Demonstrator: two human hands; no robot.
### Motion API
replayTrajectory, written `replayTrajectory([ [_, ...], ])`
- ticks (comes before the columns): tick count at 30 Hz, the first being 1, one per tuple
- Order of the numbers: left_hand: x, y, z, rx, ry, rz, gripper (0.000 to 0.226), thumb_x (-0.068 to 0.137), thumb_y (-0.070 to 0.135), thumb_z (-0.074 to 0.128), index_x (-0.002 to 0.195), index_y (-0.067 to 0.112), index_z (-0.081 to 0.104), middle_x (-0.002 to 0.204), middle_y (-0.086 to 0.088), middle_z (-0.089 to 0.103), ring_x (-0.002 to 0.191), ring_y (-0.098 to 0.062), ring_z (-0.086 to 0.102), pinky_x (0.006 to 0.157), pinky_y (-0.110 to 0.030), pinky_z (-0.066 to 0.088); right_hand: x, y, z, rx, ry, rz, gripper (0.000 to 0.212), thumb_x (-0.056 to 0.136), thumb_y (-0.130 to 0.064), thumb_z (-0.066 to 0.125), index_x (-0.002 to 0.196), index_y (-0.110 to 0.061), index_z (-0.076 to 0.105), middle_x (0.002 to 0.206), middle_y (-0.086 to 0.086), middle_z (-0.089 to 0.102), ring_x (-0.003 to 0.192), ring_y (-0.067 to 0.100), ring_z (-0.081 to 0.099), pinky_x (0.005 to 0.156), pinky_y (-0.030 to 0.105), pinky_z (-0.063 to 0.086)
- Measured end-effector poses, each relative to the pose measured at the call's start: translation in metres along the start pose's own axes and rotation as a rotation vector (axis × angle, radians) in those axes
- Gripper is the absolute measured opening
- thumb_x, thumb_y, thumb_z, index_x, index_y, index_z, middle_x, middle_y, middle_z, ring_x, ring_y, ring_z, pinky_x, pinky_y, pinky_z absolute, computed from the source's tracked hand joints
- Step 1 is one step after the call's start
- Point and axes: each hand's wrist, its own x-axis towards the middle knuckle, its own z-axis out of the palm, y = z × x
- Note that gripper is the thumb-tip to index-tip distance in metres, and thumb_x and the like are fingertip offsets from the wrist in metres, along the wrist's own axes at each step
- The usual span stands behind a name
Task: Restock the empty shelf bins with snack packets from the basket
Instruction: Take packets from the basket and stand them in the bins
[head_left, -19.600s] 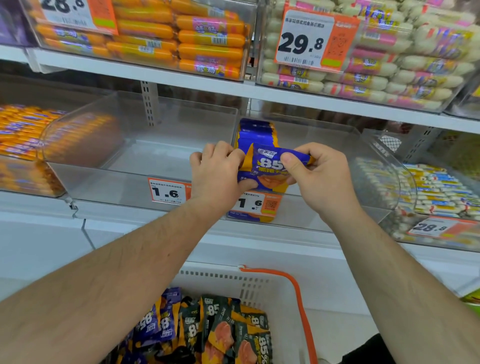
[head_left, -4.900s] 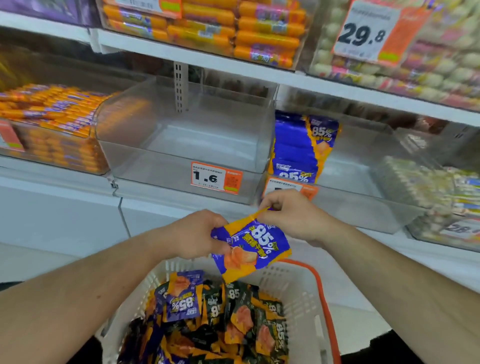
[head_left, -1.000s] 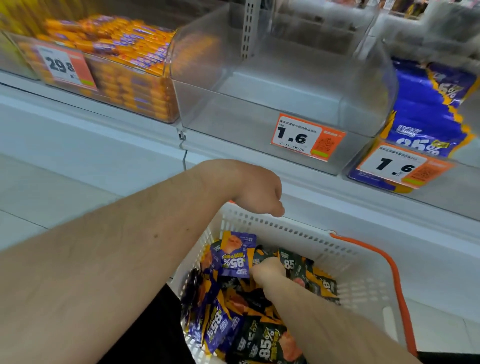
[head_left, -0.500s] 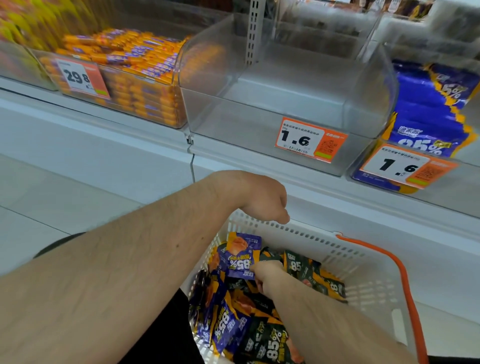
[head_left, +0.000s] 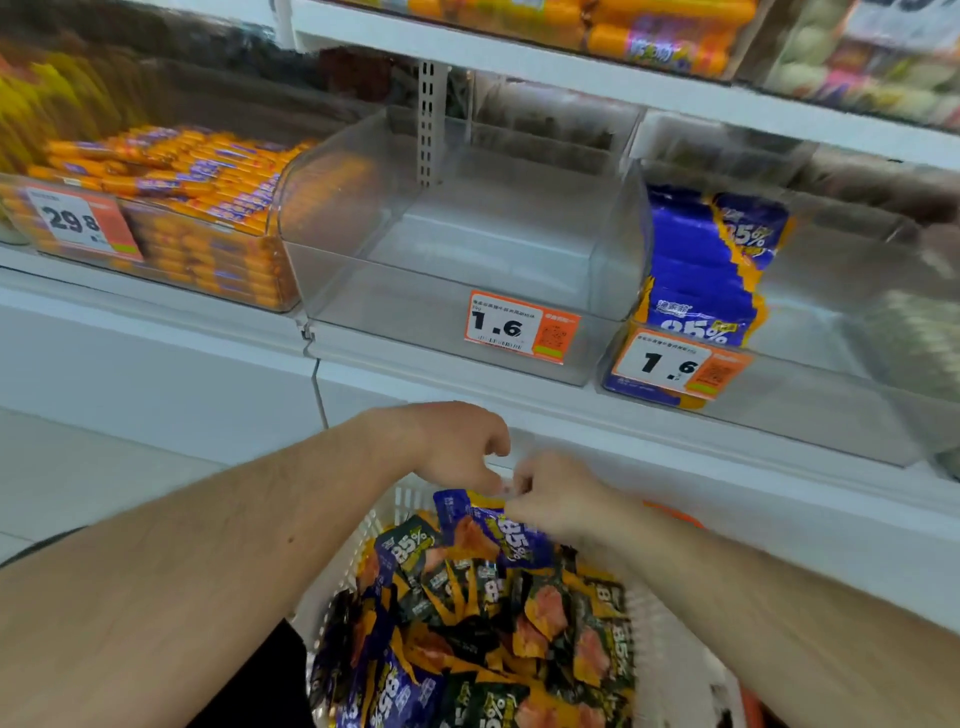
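Both hands meet just above the white basket (head_left: 670, 649), which is full of blue and dark green snack packets (head_left: 478, 613). A blue and orange packet (head_left: 493, 532) hangs between them: my right hand (head_left: 558, 499) pinches its top edge, and the fingers of my left hand (head_left: 457, 447) curl at the same edge. Above, a clear shelf bin (head_left: 374, 306) with a 1.6 tag has nothing in it. The bin to its right (head_left: 779, 410) holds a row of blue packets (head_left: 696, 260) standing at its left side.
A bin of orange sausage sticks (head_left: 182, 208) with a 29.8 tag stands to the left. The white upper shelf (head_left: 571, 67) carries more orange and pale packs. The basket's orange handle (head_left: 675, 514) shows by my right forearm. Pale floor lies at the left.
My right hand has come up out of the basket with a blue packet. My left hand has closed in on the packet's top edge. The view has tilted upward.
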Motion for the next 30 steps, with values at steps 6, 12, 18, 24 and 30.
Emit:
replayTrajectory([
  [6,0.01,0.027,0.017,-0.05,0.136,0.1,0.04,0.084,0.035,0.071,0.118,0.021,0.058,0.116,0.003,0.063,0.103,-0.015,0.059,0.082,-0.025,0.046,-0.061,0.005,-0.092,0.041,0.084,-0.219,0.025,0.076,-0.006,0.066,0.061,-0.023,0.056,0.057,-0.012,0.055,0.056,0.001,0.048,0.051,0.018,0.036],
  [12,0.009,0.059,0.007,-0.651,0.356,0.207,0.014,0.084,0.012,0.075,0.084,0.022,0.065,0.076,0.009,0.071,0.066,0.0,0.061,0.063,-0.02,0.049,-0.09,0.038,-0.146,0.542,0.353,-0.188,0.017,0.079,-0.007,0.078,0.071,-0.013,0.064,0.071,0.01,0.062,0.067,0.016,0.053,0.062,0.029,0.039],
  [18,0.019,0.106,-0.005,-1.029,0.485,0.29,0.014,0.089,0.001,0.066,0.094,0.014,0.069,0.079,0.004,0.075,0.069,-0.009,0.069,0.058,-0.02,0.052,-0.12,0.071,-0.165,0.785,0.451,-0.089,0.013,0.087,-0.022,0.072,0.077,-0.015,0.066,0.061,-0.002,0.059,0.051,0.012,0.044,0.048,0.023,0.031],
  [24,0.037,0.152,-0.017,-1.078,0.591,0.346,0.016,0.088,0.009,0.069,0.101,0.018,0.07,0.089,0.007,0.076,0.076,-0.011,0.072,0.057,-0.024,0.054,-0.128,0.088,-0.172,1.265,0.347,-0.027,0.019,0.096,-0.021,0.059,0.077,-0.017,0.058,0.056,-0.003,0.057,0.04,0.007,0.037,0.042,0.017,0.03],
  [30,0.059,0.154,-0.057,-0.814,1.006,0.356,0.029,0.091,0.035,0.063,0.117,0.029,0.052,0.086,0.004,0.059,0.068,-0.008,0.055,0.066,-0.028,0.049,-0.114,0.12,-0.211,1.399,0.44,0.1,0.014,0.098,-0.02,0.055,0.084,-0.02,0.056,0.058,-0.005,0.049,0.035,0.004,0.031,0.035,0.015,0.026],
])
